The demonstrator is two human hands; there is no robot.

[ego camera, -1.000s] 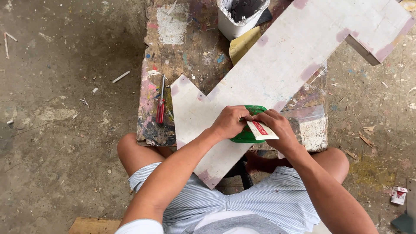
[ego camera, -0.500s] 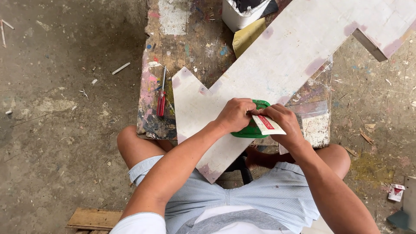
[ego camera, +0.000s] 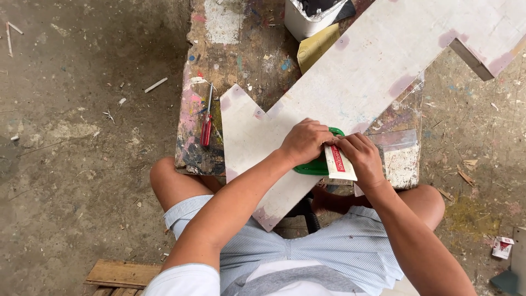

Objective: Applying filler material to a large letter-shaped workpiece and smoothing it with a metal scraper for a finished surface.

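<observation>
My left hand (ego camera: 304, 141) grips a round green container (ego camera: 316, 165) that rests on a long white board (ego camera: 350, 98) with a notched end. My right hand (ego camera: 360, 156) holds a small white tube with a red label (ego camera: 339, 162) against the green container. Both hands meet at the board's near edge. The board lies slanted across a paint-stained workbench (ego camera: 230, 55). My fingers hide most of the green container.
A red-handled screwdriver (ego camera: 206, 125) lies on the bench's left side. A white tub (ego camera: 309, 16) and a yellow piece (ego camera: 316, 46) sit at the far end. A small red-and-white pack (ego camera: 502, 246) lies on the dirty concrete floor, and a wooden plank (ego camera: 120, 273) is near my left leg.
Both hands have stayed on the green container and tube, shifting only slightly. The view has drifted a little.
</observation>
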